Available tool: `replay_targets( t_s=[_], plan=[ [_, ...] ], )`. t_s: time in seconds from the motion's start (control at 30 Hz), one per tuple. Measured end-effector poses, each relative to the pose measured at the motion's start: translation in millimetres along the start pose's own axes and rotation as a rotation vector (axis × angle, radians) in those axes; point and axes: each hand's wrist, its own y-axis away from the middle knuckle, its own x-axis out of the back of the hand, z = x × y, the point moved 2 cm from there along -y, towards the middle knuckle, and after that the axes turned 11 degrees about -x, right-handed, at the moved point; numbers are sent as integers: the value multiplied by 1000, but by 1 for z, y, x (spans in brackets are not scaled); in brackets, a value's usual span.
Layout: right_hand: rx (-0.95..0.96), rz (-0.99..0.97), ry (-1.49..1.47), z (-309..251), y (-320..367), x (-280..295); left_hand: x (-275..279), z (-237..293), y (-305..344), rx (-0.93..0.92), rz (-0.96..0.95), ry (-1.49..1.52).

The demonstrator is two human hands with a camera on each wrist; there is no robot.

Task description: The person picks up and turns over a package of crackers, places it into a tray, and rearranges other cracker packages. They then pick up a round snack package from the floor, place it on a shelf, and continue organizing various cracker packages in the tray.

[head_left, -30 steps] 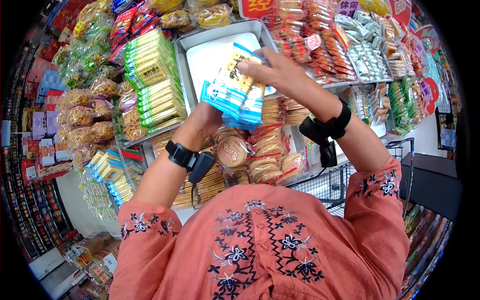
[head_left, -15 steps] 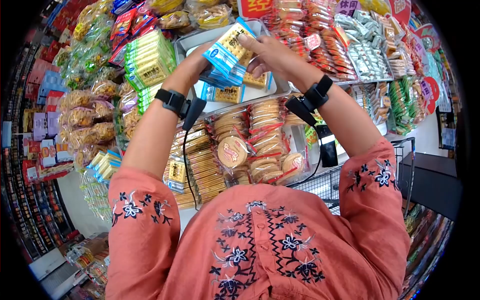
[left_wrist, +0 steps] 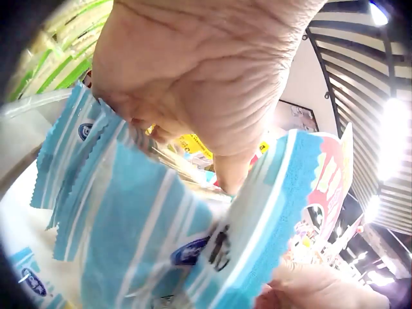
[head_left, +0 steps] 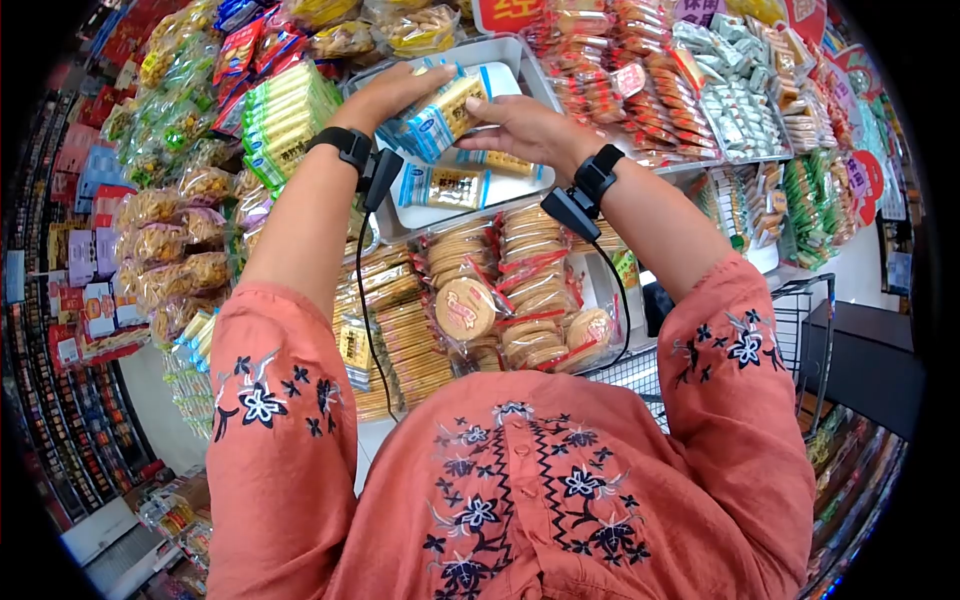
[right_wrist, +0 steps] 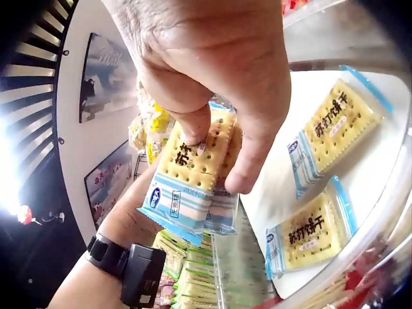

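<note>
Head view: bright, even shop light, strong colours, shadows soft & faint. Heavy fisheye w/ black vignette all round; centre sharp, edges bent & smeared. Left wrist view: ceiling lights (left_wrist: 393,122) blown out at right, glare across the slats; left hand (left_wrist: 199,84) & blue packets (left_wrist: 161,238) v. close, soft, out of focus. Right wrist view: flare at left edge, dark corners; right hand (right_wrist: 212,71) fairly sharp, packet print legible, white tray (right_wrist: 309,90) nearly overexposed.

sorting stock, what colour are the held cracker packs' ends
Cracker packs: blue-and-white striped ends, clearest in right wrist view.
</note>
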Motion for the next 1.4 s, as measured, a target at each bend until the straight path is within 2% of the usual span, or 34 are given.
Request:
replay_targets(
  t_s=[0.07, 0.17, 0.27, 0.47, 0.57, 0.77, 0.97, 1.17, 1.4],
  plan=[
    [-32, 8, -24, 7, -10, 7, -5, -8, -6, -57, 65, 28],
    [-41, 22, -31, 11, -14, 9, -3, -12, -12, -47, 98, -102],
    [-57, 46, -47, 12, -11, 3, -2, 9, -3, -63, 73, -94],
    [-62, 37, -127, 26, -19, 9, -13, -28, -33, -103, 6, -74],
    [-69, 37, -72, 26, -15, 6, -11, -21, -32, -55, -29, -127],
    [-127, 78, 55, 29, -16, 11, -18, -31, -36, -59, 60, -251],
    [-152, 131, 143, 32, -17, 17, -24, -37, -36, -79, 74, -195],
    [-111, 90, 106, 34, -17, 20, -25, -25, -25, -39, 102, -216],
    [-140, 64, 75, 31, -11, 20, -26, -24, -31, -70, 47, -241]
  ],
)
